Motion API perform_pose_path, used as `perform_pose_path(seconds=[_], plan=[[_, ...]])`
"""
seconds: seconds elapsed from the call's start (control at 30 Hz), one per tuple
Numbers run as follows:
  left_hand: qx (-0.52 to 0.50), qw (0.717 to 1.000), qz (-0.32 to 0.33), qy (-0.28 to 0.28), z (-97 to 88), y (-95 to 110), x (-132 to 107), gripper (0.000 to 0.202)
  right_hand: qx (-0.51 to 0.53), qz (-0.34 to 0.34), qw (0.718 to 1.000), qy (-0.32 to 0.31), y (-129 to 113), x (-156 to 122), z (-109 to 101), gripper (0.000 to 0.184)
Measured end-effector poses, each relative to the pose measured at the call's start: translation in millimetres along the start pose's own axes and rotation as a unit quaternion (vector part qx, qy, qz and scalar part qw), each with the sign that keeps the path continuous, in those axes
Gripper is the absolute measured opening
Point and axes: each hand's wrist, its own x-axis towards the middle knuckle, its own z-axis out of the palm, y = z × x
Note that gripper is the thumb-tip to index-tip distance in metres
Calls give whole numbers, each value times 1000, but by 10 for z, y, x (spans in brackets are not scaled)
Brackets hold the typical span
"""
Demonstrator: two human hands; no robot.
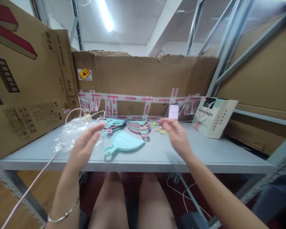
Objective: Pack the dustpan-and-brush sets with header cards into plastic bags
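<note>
A light blue toy-sized dustpan (127, 142) lies on the grey table, its looped handle pointing left. Behind it is a stack of pink and light blue dustpans (138, 126), and left of that a pile of similar blue and pink pieces (113, 123). My left hand (87, 146) hovers between the clear plastic bags and the blue dustpan, fingers stretched out with nothing in them. Over the right part of the table, my right hand (177, 135) is raised, slightly blurred, its fingers extended and bent a little, beside small yellow printed cards (161, 130). Nothing shows in it.
Crumpled clear plastic bags (70, 135) and a white cable lie at the left of the table (157, 156). A phone-like lit screen (173, 112) stands at the back. A printed carton (213, 117) is at the right. Large cardboard boxes (138, 76) wall the back and left.
</note>
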Motion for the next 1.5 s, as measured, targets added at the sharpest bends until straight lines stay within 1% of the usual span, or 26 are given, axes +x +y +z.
perform_pose_path(seconds=[0.03, 0.1, 0.13, 0.2, 0.3, 0.4, 0.5, 0.6, 0.73, 0.9, 1.07, 1.23, 1.4, 1.5], plan=[[41, 998, -29, -47, 116, -152, -28, 33, -5, 12, 1000, -15, 87, 9, 112, 24], [88, 989, -48, -109, 311, -421, -99, 38, -21, 37, 998, -44, 272, 23, 348, 22], [109, 984, -55, -127, 382, -522, -133, 39, -29, 46, 997, -54, 359, 34, 453, 22], [139, 978, -61, -146, 464, -645, -184, 39, -45, 54, 996, -63, 504, 69, 611, 24], [153, 973, -57, -166, 476, -665, -213, 37, -64, 54, 993, -85, 626, 133, 725, 27], [147, 968, -57, -196, 434, -611, -216, 35, -77, 52, 988, -125, 678, 170, 779, 34], [142, 965, -60, -210, 393, -581, -226, 33, -86, 52, 981, -163, 733, 188, 832, 43], [135, 963, -63, -225, 369, -590, -242, 32, -89, 50, 977, -188, 806, 205, 867, 45], [134, 958, -67, -243, 358, -610, -253, 32, -86, 42, 976, -196, 875, 216, 863, 42], [145, 955, -67, -249, 357, -598, -249, 32, -74, 21, 978, -195, 886, 207, 818, 41], [163, 957, -56, -234, 369, -630, -260, 28, -86, 19, 979, -182, 897, 205, 714, 38], [175, 959, -52, -217, 391, -675, -265, 29, -90, 12, 980, -176, 912, 207, 575, 35], [185, 959, -70, -203, 431, -663, -265, 28, -106, -3, 980, -169, 940, 188, 437, 31], [191, 960, -82, -188, 451, -670, -281, 28, -115, 12, 978, -171, 965, 151, 343, 31]])
